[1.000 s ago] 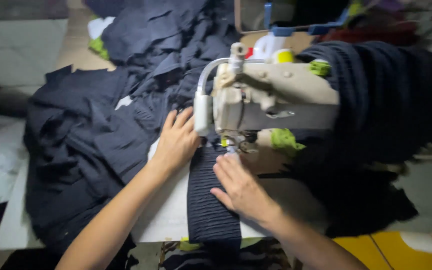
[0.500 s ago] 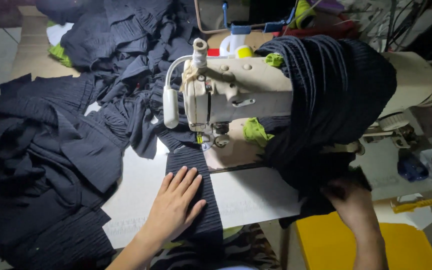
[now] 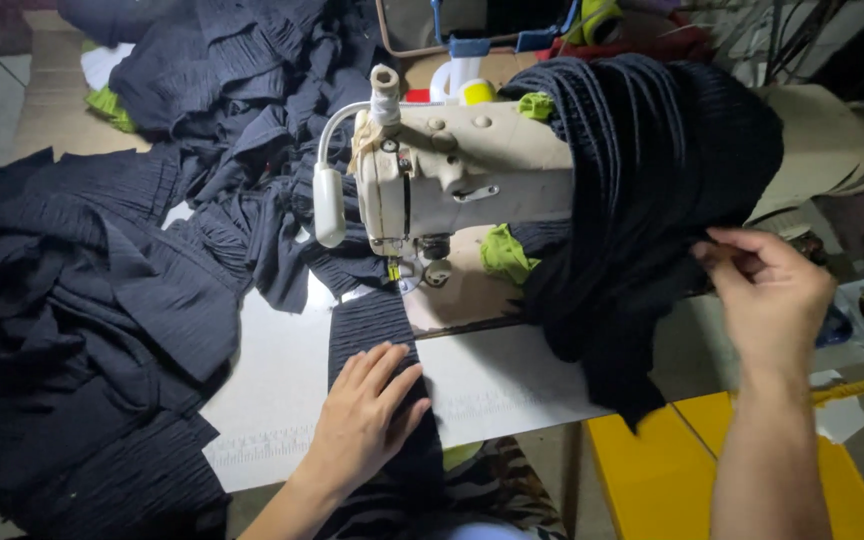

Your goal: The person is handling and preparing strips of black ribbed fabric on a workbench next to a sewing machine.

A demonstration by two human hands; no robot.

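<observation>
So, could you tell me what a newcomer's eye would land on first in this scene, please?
First the cream sewing machine at centre, with a heap of dark pleated fabric draped over its arm. The right hand pinches that heap's edge at the right, while the left hand lies flat on a dark ribbed strip running under the needle. More navy cloth is piled at left.

L hand flat on dark strip — R hand pinching draped fabric.

Both forearms are bare from wrist to frame edge; no sleeves, gloves, watch or rings are visible. The left hand shows short, unpainted fingernails. The right hand is likewise uncovered, with its back turned to the camera.
</observation>
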